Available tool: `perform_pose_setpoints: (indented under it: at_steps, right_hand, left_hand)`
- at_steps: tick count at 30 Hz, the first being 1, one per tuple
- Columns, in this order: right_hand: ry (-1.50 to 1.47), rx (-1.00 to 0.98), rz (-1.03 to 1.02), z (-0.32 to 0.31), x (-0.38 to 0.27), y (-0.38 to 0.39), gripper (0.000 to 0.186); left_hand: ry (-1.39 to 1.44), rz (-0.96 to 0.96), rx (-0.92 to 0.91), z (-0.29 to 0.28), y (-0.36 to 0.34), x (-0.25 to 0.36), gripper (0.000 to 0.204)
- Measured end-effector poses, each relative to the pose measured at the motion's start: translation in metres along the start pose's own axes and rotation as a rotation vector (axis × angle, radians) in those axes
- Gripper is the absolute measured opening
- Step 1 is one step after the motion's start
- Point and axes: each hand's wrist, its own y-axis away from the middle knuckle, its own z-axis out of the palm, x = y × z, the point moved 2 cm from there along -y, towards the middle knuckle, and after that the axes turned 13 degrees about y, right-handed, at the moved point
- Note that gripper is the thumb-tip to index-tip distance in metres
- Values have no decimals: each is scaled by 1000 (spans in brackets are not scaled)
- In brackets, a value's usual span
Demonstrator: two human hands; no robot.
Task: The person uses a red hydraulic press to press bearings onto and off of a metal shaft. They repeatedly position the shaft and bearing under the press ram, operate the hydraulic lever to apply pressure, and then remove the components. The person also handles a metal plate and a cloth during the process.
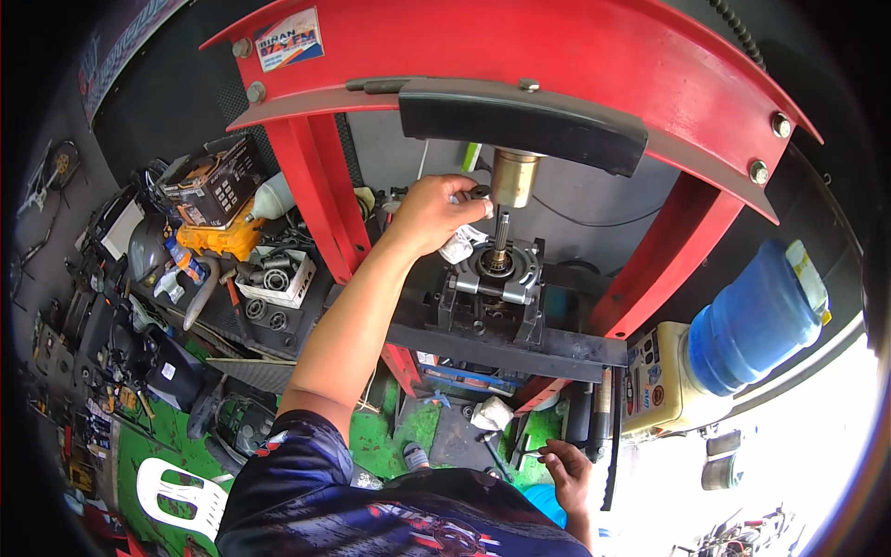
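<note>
Currently the left hand (429, 215) is bent closed, thumb and fingers pinching a crumpled white cloth (458, 247) that hangs below the knuckles, and a small dark round piece (480, 191) shows at the fingertips. The right hand (568, 472) is held low, its fingers half curled beside the end of a thin dark rod (533, 453); whether they grasp it or only come close, I cannot tell.

Just to the right of the cloth, an upright splined metal shaft (502, 230) rises from the middle of a silver-grey metal plate assembly (516, 294), set over black steel supports (455, 314). Close above the shaft's tip hangs a brass-coloured metal cylinder (513, 178), which takes up the space over it. A curved black beam (520, 128) crosses above, beneath the red steel press frame (594, 37), whose legs flank the work.

To the left lie an orange plastic case (221, 239) under a dark printed carton (218, 181), a white open box (303, 284) of metal bearings and a hammer (236, 306). Farther right, a translucent blue water jug (754, 320) sits tilted against a cream-coloured box-shaped unit (664, 376).
</note>
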Motion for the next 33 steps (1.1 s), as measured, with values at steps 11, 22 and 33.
perform_pose_setpoints:
  at_steps: [11, 22, 33]
  right_hand:
    - [10, -48, 9, 3, -12, -15, 28]
    - [104, -261, -43, 34, -34, -44, 31]
    - [295, -471, -126, 124, -94, -80, 29]
  left_hand:
    - [-54, 169, -39, 4, -8, -10, 50]
    - [71, -112, 367, -68, 147, -49, 48]
    - [216, -457, 782, -179, 286, -189, 52]
